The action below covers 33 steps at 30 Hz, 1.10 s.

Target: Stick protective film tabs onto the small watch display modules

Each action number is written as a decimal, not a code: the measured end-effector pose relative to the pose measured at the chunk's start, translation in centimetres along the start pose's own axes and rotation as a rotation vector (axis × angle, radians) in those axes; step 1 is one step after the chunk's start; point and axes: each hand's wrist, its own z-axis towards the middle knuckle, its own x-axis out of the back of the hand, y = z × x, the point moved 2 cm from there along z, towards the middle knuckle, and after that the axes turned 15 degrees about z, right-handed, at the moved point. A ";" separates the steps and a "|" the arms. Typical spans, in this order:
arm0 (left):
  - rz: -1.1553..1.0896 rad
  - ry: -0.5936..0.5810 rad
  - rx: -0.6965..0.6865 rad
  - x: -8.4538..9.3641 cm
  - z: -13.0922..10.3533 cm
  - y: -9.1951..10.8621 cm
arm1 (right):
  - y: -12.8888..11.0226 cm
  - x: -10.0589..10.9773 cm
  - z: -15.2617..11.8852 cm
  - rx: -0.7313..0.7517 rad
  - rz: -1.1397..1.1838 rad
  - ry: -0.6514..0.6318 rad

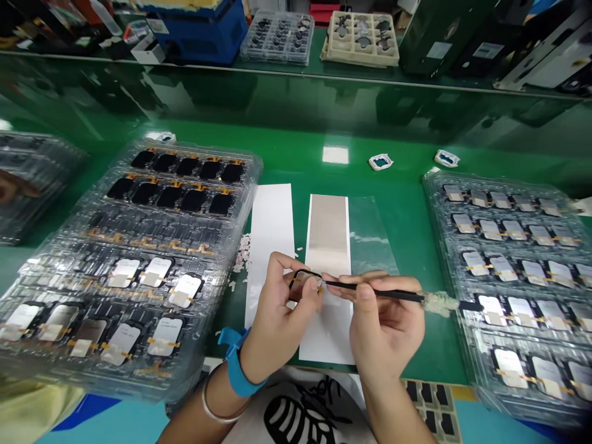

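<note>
My left hand [277,320] is closed on a small display module with a dark rounded rim [303,271], pinched between thumb and fingers; its face is mostly hidden. In my right hand [388,333] lies a pair of black tweezers [387,293], with pale fluffy material [440,303] wrapped near the back end. The tips meet the module's edge by my left thumb. Beneath both hands runs a white strip with a beige-grey upper part [329,225]. Beside it lies a plain white strip [272,234].
A clear tray [250,176] on the left holds several black screens and silver-backed modules. Another tray [432,185] on the right carries rows of silver-backed modules. White-framed parts [380,162] and pinkish scraps [241,254] lie on the green bench. Another person's hand [16,185] shows at far left.
</note>
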 end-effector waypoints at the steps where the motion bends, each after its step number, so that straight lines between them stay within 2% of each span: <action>1: 0.011 0.011 0.010 0.1 0.1 0.0 | -0.2 0.2 0.1 0.015 -0.006 0.021; 4: 0.060 -0.016 0.034 0.2 0.0 0.1 | -1.4 2.1 0.8 0.098 -0.029 0.100; 6: 0.136 -0.093 0.048 0.2 -0.2 0.1 | -2.3 4.4 1.5 0.121 -0.091 0.112; 10: 0.353 -0.314 -0.026 -0.5 -0.8 0.4 | -3.6 9.4 2.1 -0.067 -0.284 0.008; 13: 0.568 -0.496 -0.127 -1.8 -1.1 0.5 | -3.9 11.6 1.8 -0.159 -0.317 -0.074; 16: 0.755 -0.597 -0.266 -3.2 -1.2 0.4 | -3.6 12.1 1.3 -0.197 -0.358 -0.138; 19: 0.863 -0.621 -0.450 -4.2 -1.3 0.1 | -3.0 11.8 0.9 -0.216 -0.405 -0.178; 22: 0.967 -0.657 -0.575 -4.5 -1.4 -0.2 | -2.6 11.8 0.7 -0.203 -0.397 -0.176; 29: 1.050 -0.653 -0.627 -4.7 -1.4 -0.2 | -2.3 12.1 0.6 -0.290 -0.351 -0.135; 33: 1.045 -0.647 -0.619 -4.8 -1.3 -0.2 | -2.3 12.0 0.8 -0.259 -0.332 -0.121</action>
